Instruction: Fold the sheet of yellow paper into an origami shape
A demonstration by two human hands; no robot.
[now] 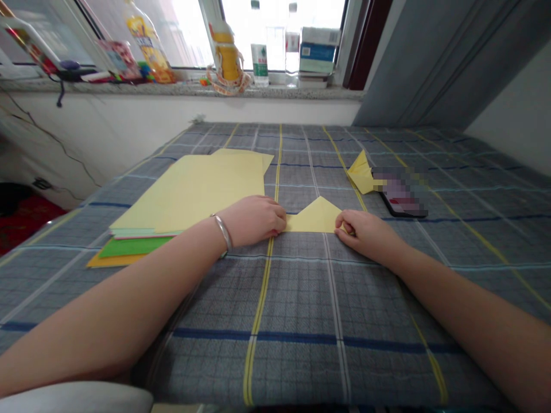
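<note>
A folded sheet of pale yellow paper [310, 217] lies flat on the plaid cloth, its shape a low triangle with the peak pointing away from me. My left hand [253, 221] has its fingertips at the paper's left corner, and my right hand [365, 235] holds its right corner. A silver bangle [222, 232] circles my left wrist. To the left of my left hand lies a stack of coloured paper [189, 195], with pale yellow on top and green and orange sheets showing beneath. A small folded yellow paper shape [360, 175] sits beyond my right hand.
A phone [402, 201], partly blurred out, lies right of the folded shape on the grey plaid cloth [301, 321]. Bottles and a tissue pack [317, 51] stand on the stone windowsill [185, 89] behind. A grey curtain [430, 57] hangs at the right.
</note>
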